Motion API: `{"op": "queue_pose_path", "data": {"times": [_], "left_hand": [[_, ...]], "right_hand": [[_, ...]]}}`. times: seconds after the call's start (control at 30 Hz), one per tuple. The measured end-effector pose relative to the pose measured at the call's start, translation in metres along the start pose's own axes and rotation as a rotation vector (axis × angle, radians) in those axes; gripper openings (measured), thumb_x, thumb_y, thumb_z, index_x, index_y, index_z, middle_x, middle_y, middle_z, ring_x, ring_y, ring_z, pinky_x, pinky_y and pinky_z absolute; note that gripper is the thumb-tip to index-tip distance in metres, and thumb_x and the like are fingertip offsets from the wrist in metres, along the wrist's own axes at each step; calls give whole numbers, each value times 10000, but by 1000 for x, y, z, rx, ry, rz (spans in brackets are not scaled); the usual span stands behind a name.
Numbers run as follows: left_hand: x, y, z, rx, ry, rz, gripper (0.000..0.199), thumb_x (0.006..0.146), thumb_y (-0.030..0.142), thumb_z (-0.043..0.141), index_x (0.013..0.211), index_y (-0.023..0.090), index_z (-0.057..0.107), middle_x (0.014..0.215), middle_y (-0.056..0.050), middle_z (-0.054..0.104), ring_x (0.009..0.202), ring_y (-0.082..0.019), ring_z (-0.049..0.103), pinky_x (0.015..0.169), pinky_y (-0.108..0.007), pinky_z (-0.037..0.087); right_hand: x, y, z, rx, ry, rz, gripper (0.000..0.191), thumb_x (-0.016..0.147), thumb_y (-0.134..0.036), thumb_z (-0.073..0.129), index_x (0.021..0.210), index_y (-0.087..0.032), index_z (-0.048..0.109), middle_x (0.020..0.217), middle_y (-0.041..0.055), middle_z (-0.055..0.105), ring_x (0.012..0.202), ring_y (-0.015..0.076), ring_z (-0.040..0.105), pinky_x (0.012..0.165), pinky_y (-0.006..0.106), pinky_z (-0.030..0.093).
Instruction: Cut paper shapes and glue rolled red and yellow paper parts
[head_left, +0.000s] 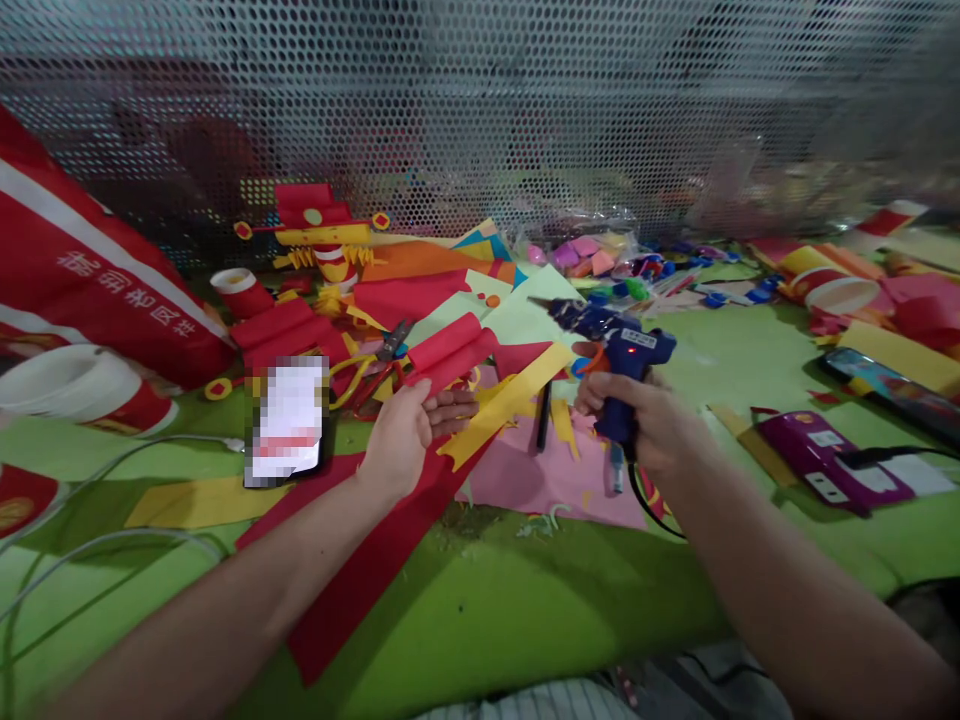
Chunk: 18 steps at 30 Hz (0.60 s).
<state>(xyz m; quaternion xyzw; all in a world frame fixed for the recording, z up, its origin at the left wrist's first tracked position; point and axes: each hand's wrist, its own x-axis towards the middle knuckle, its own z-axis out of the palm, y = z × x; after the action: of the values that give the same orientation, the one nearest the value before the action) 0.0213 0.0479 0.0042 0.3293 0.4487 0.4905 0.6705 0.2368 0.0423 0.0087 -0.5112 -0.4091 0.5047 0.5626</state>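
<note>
My right hand (637, 410) is wrapped round the handle of a blue hot glue gun (628, 355). Its nozzle points left and a small red light glows on its body. My left hand (409, 435), palm turned inward, has its thumb against the lower edge of a curled red paper piece (454, 348); its index finger is mostly hidden, the other fingers reach right. A yellow paper strip (517, 395) with a notched end lies just past those fingertips; whether they touch it I cannot tell. Scissors (375, 365) with red and yellow handles lie behind my left hand.
A phone (289, 420) with a lit screen and cable lies left, near a paper cup (82, 385) and a red bag (97, 260). A purple power box (832, 460) sits right. Pink paper (555, 480) and a red strip (375, 560) cover the front. Perforated metal (480, 120) stands behind.
</note>
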Motion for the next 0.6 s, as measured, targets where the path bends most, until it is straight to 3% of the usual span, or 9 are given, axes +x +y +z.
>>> {"op": "queue_pose_path", "data": {"times": [0.17,0.33,0.47,0.6], "left_hand": [[-1,-2,1,0,-6,5,298,804,310,412,744,102,617,769,-125,693,748,-209,659,700,-306,496],[-2,-1,3,0,8,-4,264,815,292,404,731,116,583,773,-121,692,742,-192,658,689,-287,492],[-4,-1,5,14,10,1,265,819,286,397,704,122,570,773,-118,690,738,-190,655,669,-281,488],[-3,-3,4,29,15,-11,272,816,298,406,721,112,580,751,-119,686,734,-189,653,673,-280,490]], "right_hand": [[-16,6,5,-208,13,-117,274,604,-297,709,858,-216,644,547,-37,566,468,109,501,427,243,413],[-28,7,13,-424,-157,-250,122,626,-341,697,655,-241,633,553,-12,612,482,148,546,459,281,471],[-30,9,13,-567,-172,-396,153,666,-387,662,676,-238,627,666,20,653,637,191,605,612,316,504],[-29,13,12,-602,-208,-474,203,708,-415,638,709,-216,597,674,28,639,616,176,594,568,288,489]]}}
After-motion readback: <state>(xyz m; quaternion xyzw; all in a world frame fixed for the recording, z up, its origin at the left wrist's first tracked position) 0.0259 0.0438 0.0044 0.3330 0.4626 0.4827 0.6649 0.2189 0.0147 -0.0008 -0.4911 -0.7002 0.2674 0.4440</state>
